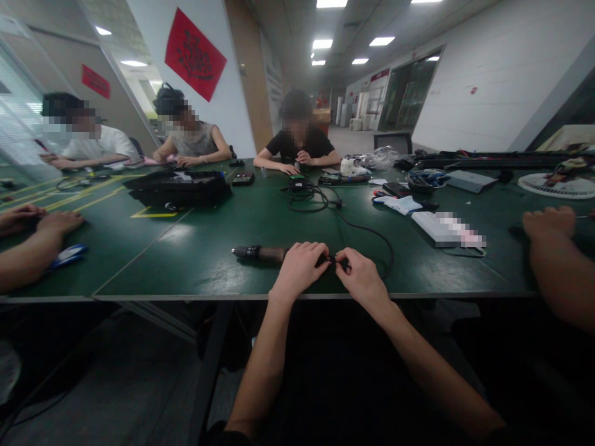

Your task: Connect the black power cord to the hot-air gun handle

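Note:
An electric screwdriver [269, 254] lies along the near part of the green table, its tip pointing left. My left hand [303, 265] is closed around its rear end and covers that part. Close by on the right, my right hand [360, 275] pinches the end of a black cable [389, 238] with thumb and fingers. The two hands nearly meet at the back of the screwdriver, where a small dark connector [331, 258] shows between them. Whether it is fully seated I cannot tell. From my right hand the cable loops back to a coil beside a dark box with a green top [297, 183].
A black tray [181, 188] stands left of the middle. Gloves [400, 204], a white box [437, 228] and a bundle of wires [425, 178] lie to the right. Other people's hands [548, 222] work at both sides, and several people sit across the table [153, 266].

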`<move>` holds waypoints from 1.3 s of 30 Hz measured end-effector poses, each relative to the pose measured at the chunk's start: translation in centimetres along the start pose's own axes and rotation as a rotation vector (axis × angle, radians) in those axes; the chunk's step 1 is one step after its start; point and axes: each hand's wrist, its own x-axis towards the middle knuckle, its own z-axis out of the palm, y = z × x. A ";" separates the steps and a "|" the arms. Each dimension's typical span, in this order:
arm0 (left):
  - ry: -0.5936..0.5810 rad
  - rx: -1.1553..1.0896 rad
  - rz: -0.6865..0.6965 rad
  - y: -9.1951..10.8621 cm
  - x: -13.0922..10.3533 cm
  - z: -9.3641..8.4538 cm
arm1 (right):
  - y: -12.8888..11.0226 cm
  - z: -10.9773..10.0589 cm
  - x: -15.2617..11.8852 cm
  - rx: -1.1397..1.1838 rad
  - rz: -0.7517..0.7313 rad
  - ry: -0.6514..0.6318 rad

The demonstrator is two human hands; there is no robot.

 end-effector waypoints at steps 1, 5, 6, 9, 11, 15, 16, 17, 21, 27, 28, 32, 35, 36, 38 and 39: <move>-0.006 -0.007 0.016 0.0 0.0 0.0 | 0.0 0.0 0.0 -0.003 -0.002 -0.003; -0.009 -0.012 0.017 0.0 0.0 0.0 | 0.0 0.0 0.0 -0.012 -0.002 -0.002; -0.002 -0.007 0.003 0.0 0.0 0.0 | 0.0 0.0 0.0 -0.012 -0.002 0.000; 0.006 -0.010 0.012 -0.1 -0.1 0.1 | 0.0 -0.1 0.0 -0.010 0.000 -0.002; -0.006 -0.023 0.038 -0.1 -0.1 0.1 | -0.1 -0.1 0.1 -0.011 0.002 -0.009; -0.018 -0.001 -0.002 0.0 0.0 0.1 | -0.1 -0.1 0.0 -0.007 0.002 -0.004; -0.013 0.004 -0.011 0.0 0.0 0.1 | -0.1 -0.1 0.0 -0.005 0.004 -0.003; -0.006 0.002 -0.012 0.0 0.0 0.1 | -0.1 -0.1 0.0 -0.002 0.005 -0.004; 0.001 -0.031 0.034 -0.1 -0.1 0.1 | -0.1 -0.2 0.0 -0.001 0.001 -0.010; 0.005 -0.012 0.001 -0.2 0.0 0.2 | -0.1 -0.2 0.0 -0.012 0.001 -0.012; 0.000 -0.020 0.012 -0.2 0.0 0.2 | -0.1 -0.1 0.0 -0.017 0.000 -0.011; -0.012 -0.023 0.005 -0.2 0.0 0.1 | -0.1 -0.1 0.0 -0.015 -0.010 -0.005; -0.006 -0.017 -0.005 -0.3 0.0 0.1 | 0.0 -0.1 0.0 -0.007 -0.012 0.000; -0.007 -0.022 0.011 -0.3 0.0 0.1 | 0.0 -0.1 0.0 -0.007 -0.011 0.003; -0.017 -0.030 0.046 -0.4 0.0 0.2 | 0.1 0.0 0.1 -0.003 -0.012 0.003; -0.023 -0.029 0.056 -0.5 0.0 0.2 | 0.1 0.0 0.1 0.001 -0.014 -0.001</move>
